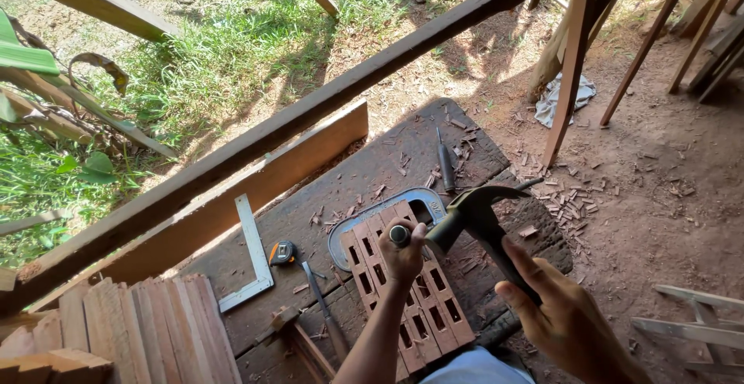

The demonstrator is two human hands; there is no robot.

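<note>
The right hand [570, 318] grips a hammer [477, 213], head leftward; the left hand [403, 252] holds an upright chisel [399, 235].

Reddish-brown slotted wooden slats [403, 291] show rows of dark rectangular holes. The black steel claw hammer [480, 213] is dull dark. A yellow-and-black tape measure [282, 253] lies on the dark-brown plank surface [372, 171], beside a pale grey metal square [253, 260].

Open-air carpentry workshop. Indicators: a rough plank work surface [372, 175] standing on bare earth littered with wood chips [570, 202]; a steel square [252, 256], tape measure [282, 253] and chisel [445, 163] lying on it; cut slats [155, 330] stacked alongside; unfinished timber beams [310, 113] bordering grass [225, 51].
</note>
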